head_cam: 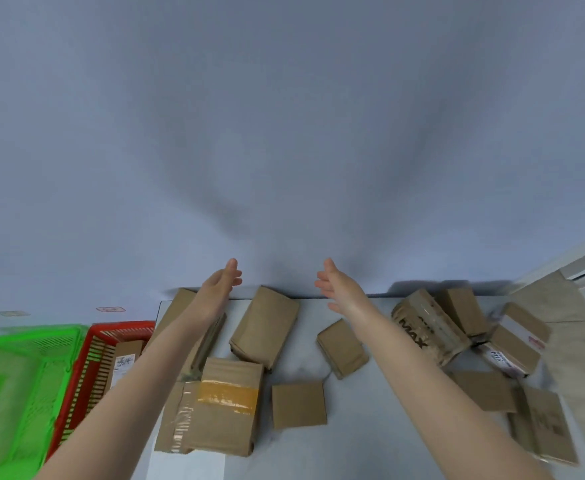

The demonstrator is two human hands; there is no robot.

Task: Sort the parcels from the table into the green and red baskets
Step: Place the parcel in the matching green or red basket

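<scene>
Several brown cardboard parcels lie scattered on the grey table [360,441]. Between my arms are an upright-looking box [265,327], a small flat box [342,348], a square box [298,404] and a taped box [227,405]. My left hand [220,284] and my right hand [336,284] are raised above the table's far edge, palms facing each other, fingers apart, holding nothing. To the left stand the green basket [17,386] and the red basket [86,368]; the red one holds a labelled parcel [124,360].
A cluster of parcels lies at the right, including a taped one marked MAX [428,332] and a labelled box [514,351]. A pale blue wall [284,133] rises directly behind the table. Tiled floor [554,306] shows at far right.
</scene>
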